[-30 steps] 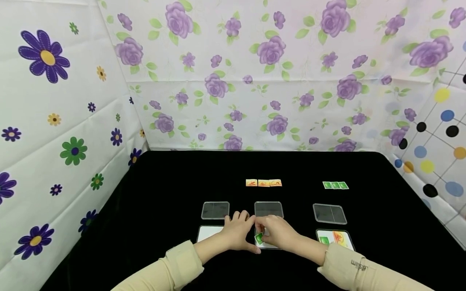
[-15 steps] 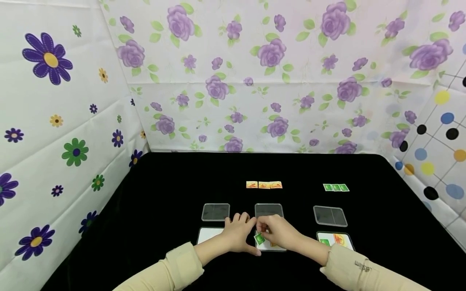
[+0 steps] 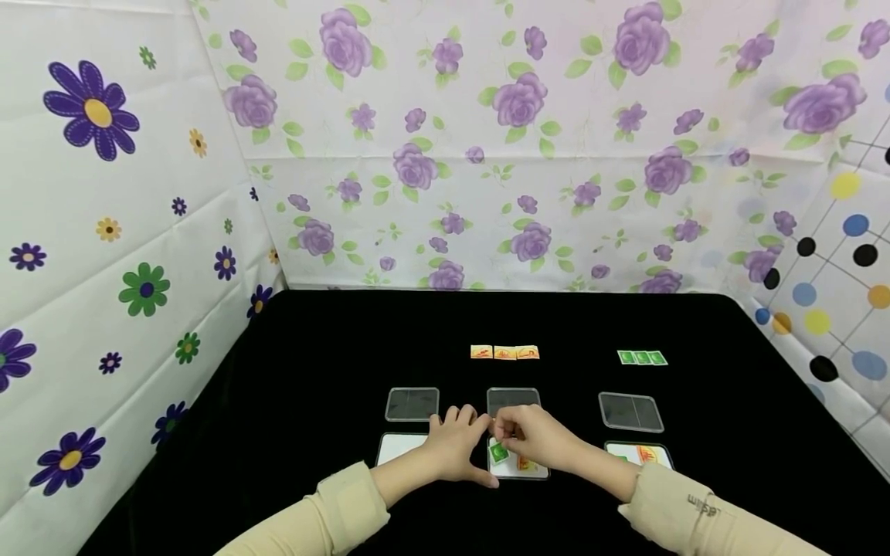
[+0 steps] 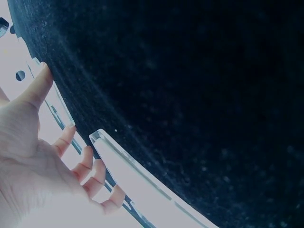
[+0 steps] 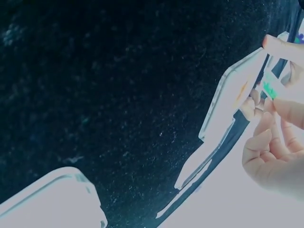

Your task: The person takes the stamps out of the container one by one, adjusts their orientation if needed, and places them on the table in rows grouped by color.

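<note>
In the head view, my left hand (image 3: 455, 448) spreads its fingers, thumb and index fingertips at the left side of the middle shallow case (image 3: 514, 476), which has a white floor. My right hand (image 3: 531, 434) bends over that case, its fingertips pinching the upper edge of a small green card (image 3: 498, 452). The right wrist view shows the same green card (image 5: 269, 89) right at the right hand's fingertips. A yellow-and-red card (image 3: 526, 465) lies in the case's right part. My left thumb (image 4: 40, 85) stretches out straight in the left wrist view.
Clear lids (image 3: 412, 405) stand in a row behind the cases. A white case (image 3: 399, 445) lies at left; another, with green and orange cards (image 3: 650, 454), lies at right. Farther back are three orange cards (image 3: 505, 352) and three green cards (image 3: 643, 357) on black cloth.
My right hand has shifted slightly up and right. The green card has turned from tilted to straighter and moved slightly right; more of the yellow-and-red card shows. My left hand stays put.
</note>
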Demonstrator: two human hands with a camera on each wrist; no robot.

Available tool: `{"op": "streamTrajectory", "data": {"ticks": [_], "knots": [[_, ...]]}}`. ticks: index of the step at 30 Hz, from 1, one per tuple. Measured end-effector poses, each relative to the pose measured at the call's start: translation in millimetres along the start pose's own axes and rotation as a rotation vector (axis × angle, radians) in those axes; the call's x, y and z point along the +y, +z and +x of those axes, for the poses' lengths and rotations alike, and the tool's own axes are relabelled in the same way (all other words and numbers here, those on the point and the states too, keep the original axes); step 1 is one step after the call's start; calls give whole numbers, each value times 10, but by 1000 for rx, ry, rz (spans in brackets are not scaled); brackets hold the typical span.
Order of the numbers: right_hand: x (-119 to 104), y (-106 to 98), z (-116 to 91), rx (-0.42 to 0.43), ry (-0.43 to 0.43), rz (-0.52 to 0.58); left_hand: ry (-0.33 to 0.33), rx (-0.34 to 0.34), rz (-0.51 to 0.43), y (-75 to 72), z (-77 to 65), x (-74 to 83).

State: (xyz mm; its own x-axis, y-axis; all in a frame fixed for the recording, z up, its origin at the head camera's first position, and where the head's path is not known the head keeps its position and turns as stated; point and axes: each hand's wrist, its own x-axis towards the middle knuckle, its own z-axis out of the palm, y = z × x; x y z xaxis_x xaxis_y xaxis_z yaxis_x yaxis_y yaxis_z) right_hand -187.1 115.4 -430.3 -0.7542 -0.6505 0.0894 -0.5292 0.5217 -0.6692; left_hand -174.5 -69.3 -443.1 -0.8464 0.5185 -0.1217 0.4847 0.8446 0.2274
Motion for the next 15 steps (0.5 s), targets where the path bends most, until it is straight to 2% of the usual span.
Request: {"op": "streamTrajectory", "data": {"ticks": [15], "knots": [[20,-160,-47,11,-12,3,-10,2,-6,18,8,-4]]}}
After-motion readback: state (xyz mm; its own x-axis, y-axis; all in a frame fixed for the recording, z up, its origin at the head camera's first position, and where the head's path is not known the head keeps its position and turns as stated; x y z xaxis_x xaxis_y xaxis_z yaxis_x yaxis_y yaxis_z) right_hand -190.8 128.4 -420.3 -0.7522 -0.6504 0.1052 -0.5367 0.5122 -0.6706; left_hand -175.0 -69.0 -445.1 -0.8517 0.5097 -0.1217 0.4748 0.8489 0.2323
